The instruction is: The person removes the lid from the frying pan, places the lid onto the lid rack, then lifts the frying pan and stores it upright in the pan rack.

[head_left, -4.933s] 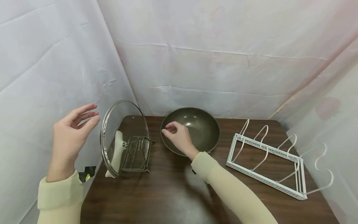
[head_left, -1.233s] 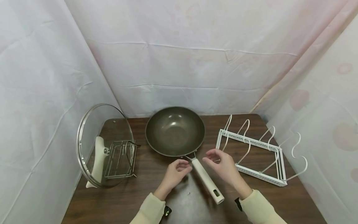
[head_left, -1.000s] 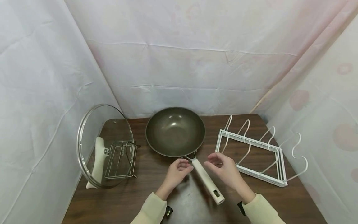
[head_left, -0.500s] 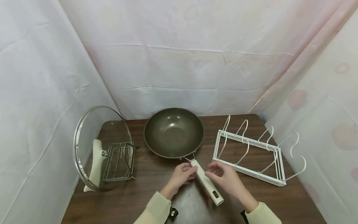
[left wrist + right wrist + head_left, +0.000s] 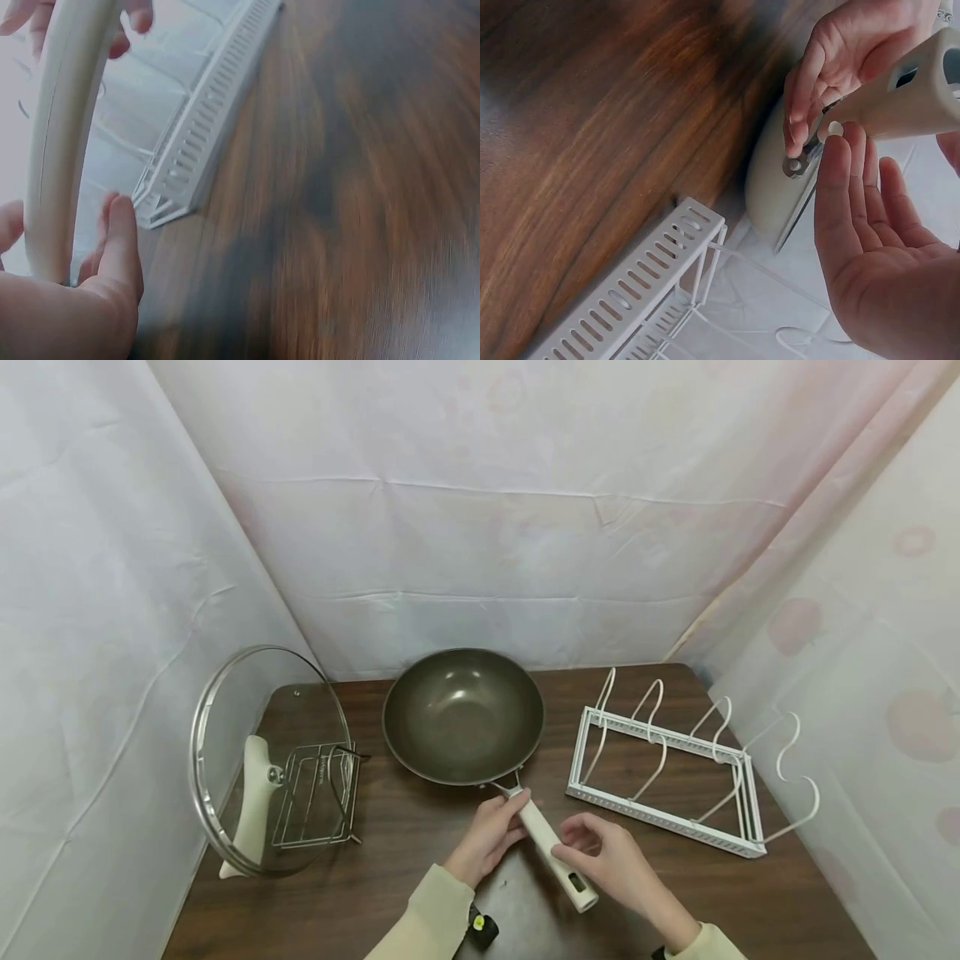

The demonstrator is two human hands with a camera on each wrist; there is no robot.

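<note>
A dark wok [image 5: 462, 714] sits on the brown table [image 5: 390, 893], its cream handle [image 5: 551, 852] pointing toward me. My left hand [image 5: 491, 835] grips the handle close to the metal joint, with the thumb on one side and the fingers [image 5: 120, 247] on the other; the right wrist view shows those left-hand fingers [image 5: 840, 60] curled over the handle [image 5: 900, 97]. My right hand [image 5: 603, 860] is at the handle's near half. Its fingers [image 5: 855, 195] are fairly straight, and their tips touch the handle without wrapping it.
A glass lid [image 5: 262, 760] with a cream knob stands upright in a wire stand [image 5: 315, 793] at the table's left. A white pan rack [image 5: 667, 768] with curved dividers lies at the right. White sheeting walls in three sides.
Both hands have closed in on the wok handle from either side. The left hand has taken hold near the joint and the right hand's fingertips have reached it. The wok has stayed in place.
</note>
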